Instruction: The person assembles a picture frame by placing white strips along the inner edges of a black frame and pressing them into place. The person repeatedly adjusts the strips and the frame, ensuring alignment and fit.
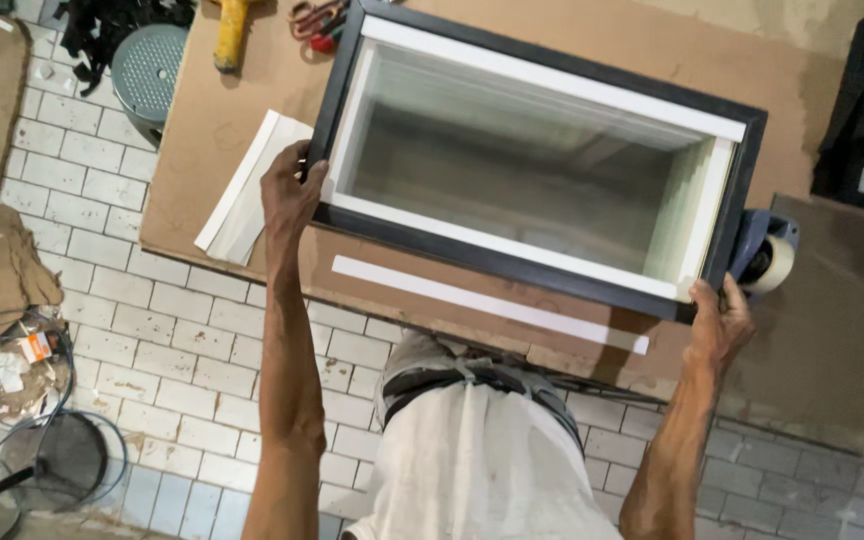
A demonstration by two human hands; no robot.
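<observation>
A black picture frame (537,262) with a white inner liner and a glass pane lies flat on a brown board worktop (212,150), taking up most of its middle and right. The frame looks assembled: all 4 sides are joined, the liner sits inside along each side, and the pane reflects the room; whether it is fixed at the back cannot be told. The left hand (290,195) is closed over the frame's near-left corner, fingers curled on the black edge, and the right hand (720,322) is clamped on the near-right corner, thumb on top. So the frame lies between the 2 hands, held at both near corners, its far side resting further up the board. Just near the frame, 1 loose white strip (490,304) lies along the board's near edge, unused, and a few more white strips (242,190) are stacked just left of the left hand. A tape roll in a dispenser (767,255) sits beyond the right corner, and a yellow tool handle (232,35) lies at the far-left.
</observation>
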